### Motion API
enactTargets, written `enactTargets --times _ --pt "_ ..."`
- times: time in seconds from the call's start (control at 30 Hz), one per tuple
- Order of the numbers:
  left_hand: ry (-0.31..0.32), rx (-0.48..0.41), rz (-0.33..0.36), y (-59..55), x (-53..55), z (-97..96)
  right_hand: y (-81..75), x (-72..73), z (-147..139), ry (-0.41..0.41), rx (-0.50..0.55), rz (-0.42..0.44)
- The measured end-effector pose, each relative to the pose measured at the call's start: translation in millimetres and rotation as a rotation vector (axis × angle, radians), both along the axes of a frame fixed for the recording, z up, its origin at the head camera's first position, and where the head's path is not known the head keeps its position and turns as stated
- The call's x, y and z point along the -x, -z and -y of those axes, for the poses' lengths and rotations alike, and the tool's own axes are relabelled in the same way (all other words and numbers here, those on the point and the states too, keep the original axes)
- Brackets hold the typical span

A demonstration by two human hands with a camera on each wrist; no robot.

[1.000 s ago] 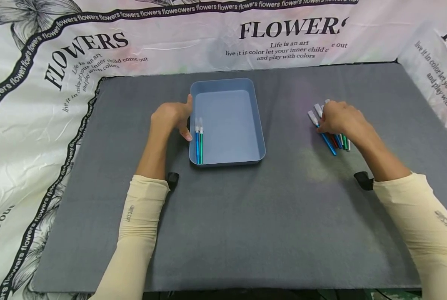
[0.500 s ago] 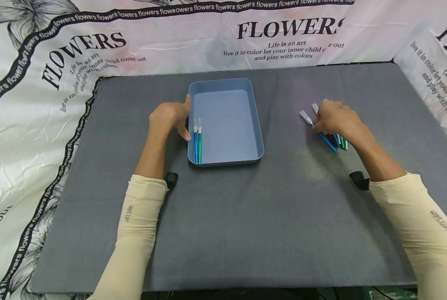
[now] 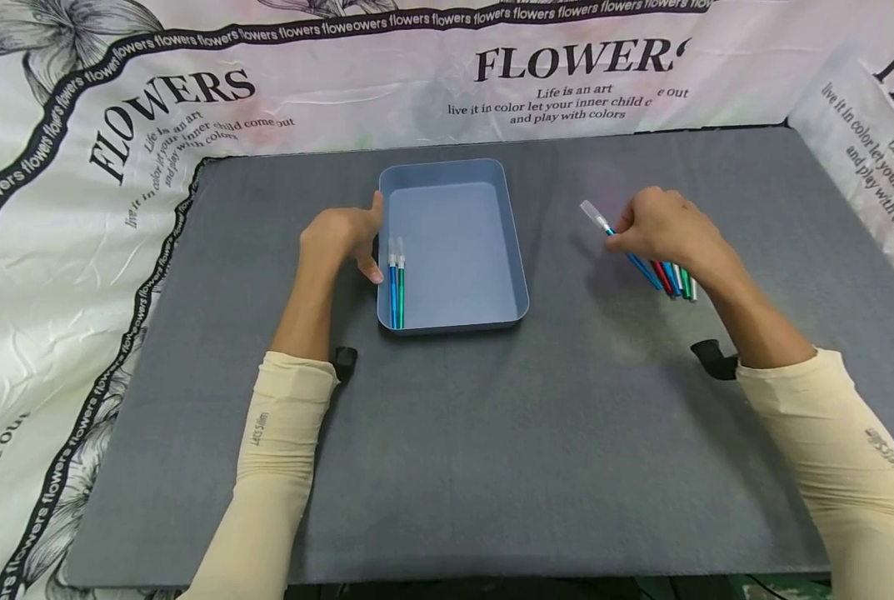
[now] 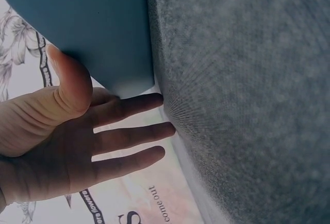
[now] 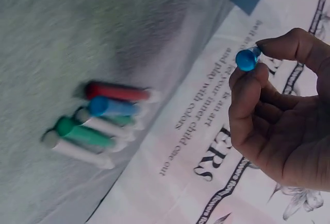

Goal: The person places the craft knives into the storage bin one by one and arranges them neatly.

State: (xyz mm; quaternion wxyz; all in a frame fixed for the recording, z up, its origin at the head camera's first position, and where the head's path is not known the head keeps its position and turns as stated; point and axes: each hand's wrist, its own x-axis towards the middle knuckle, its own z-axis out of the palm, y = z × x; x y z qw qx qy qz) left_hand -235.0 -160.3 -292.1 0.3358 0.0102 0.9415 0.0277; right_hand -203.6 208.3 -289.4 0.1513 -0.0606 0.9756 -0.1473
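Observation:
My right hand (image 3: 664, 225) pinches a blue marker (image 3: 596, 216) with a clear cap between thumb and fingertips. In the right wrist view its round blue end (image 5: 246, 60) points at the camera. Below that hand lies a group of markers: red (image 5: 118, 91), blue (image 5: 114, 106), green (image 5: 86, 133) and white ones (image 5: 77, 152). My left hand (image 3: 342, 233) is at the left side of a blue-grey tray (image 3: 461, 304). In the left wrist view its thumb touches the tray's wall (image 4: 108, 33) and the other fingers are stretched out. A blue marker (image 3: 393, 296) and a green marker (image 3: 402, 296) lie side by side along the tray's left wall.
A grey cloth (image 3: 491, 450) covers the table. White floral sheeting (image 3: 387, 92) with printed words runs behind it and along the left. Black wrist straps (image 3: 345, 360) show at both sleeves.
My right hand has lifted the blue marker off the group and moved slightly left with it. The other markers stay on the table. My left hand keeps its place at the tray.

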Motion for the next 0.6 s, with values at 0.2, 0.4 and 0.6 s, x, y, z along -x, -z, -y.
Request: enactTargets --times 0.2,0.4,0.6 --pt "-0.015 -0.009 0.002 0.8 -0.5 0.3 -10.1 -8.6 15 -0.028 0.071 -0.029" --pt "-0.013 -0.022 -0.005 1.3 -1.0 -0.6 -20.3 -15.6 32 -0.112 0.211 -0.114" --pt "-0.022 -0.017 -0.002 0.9 -0.4 -1.0 -25.7 -14.4 52 -0.149 0.387 -0.142"
